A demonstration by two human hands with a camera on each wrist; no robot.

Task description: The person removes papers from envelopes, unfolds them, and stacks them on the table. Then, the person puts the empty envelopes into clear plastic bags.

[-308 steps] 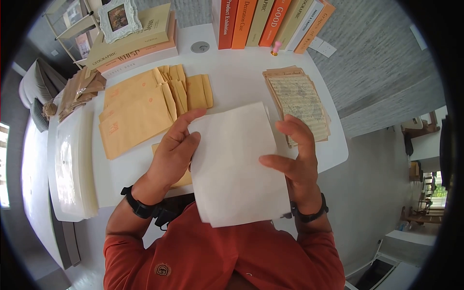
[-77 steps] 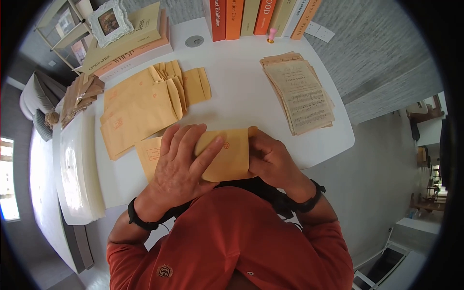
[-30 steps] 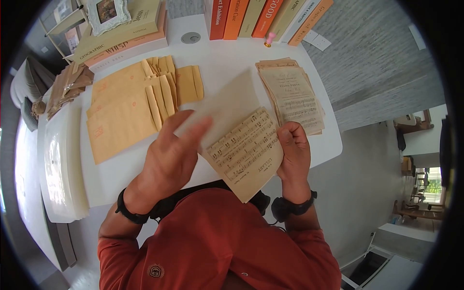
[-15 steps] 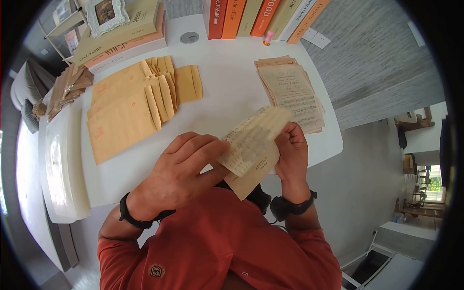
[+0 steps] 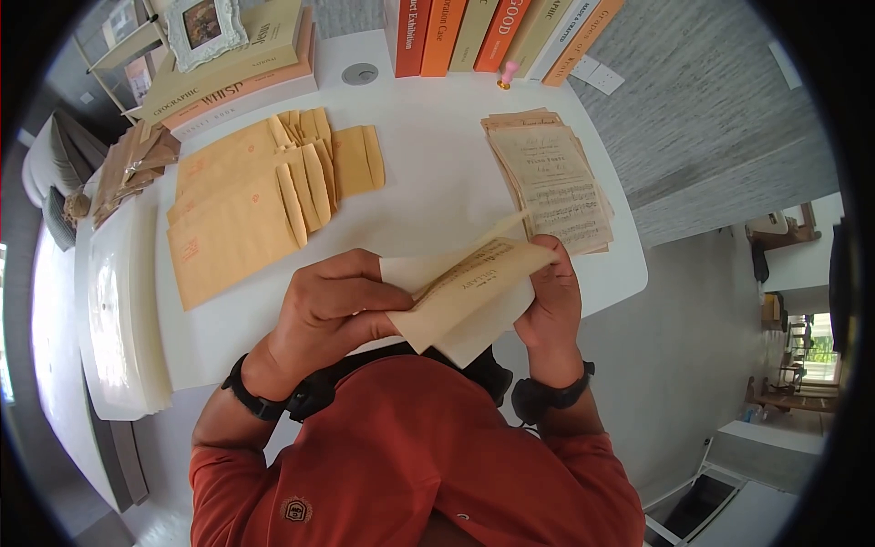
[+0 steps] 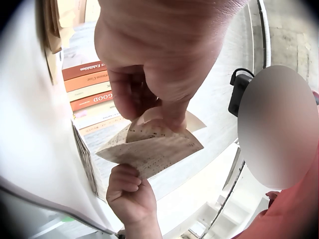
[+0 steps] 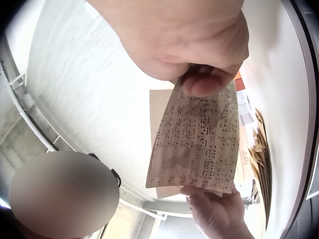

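Note:
Sheets of aged sheet music [image 5: 478, 284], the word LULLABY readable on one, are held in front of the body, close over the desk's near edge. My left hand [image 5: 342, 301] pinches their left edge between thumb and fingers. At the opposite edge, my right hand [image 5: 550, 294] grips with curled fingers. One sheet bends up in a fold, with a paler sheet showing below and behind it. In the right wrist view, dense rows of notes and brownish stains cover the sheet music [image 7: 194, 139]. The left wrist view shows the sheet music [image 6: 154, 152] folded into a wedge.
Kraft envelopes [image 5: 237, 214] lie overlapped at left on the white desk [image 5: 419, 137]. A stack of vintage music sheets [image 5: 556, 182] sits at right. Upright books [image 5: 492, 36], a pink-handled stamp [image 5: 508, 75], stacked books [image 5: 232, 77] and a clear plastic pile [image 5: 128, 310] stand around.
Earlier a blank white sheet, then a small envelope, was in the hands. Since then the sheet music appeared; the blurred left hand came down onto its left edge and bent the top sheet over.

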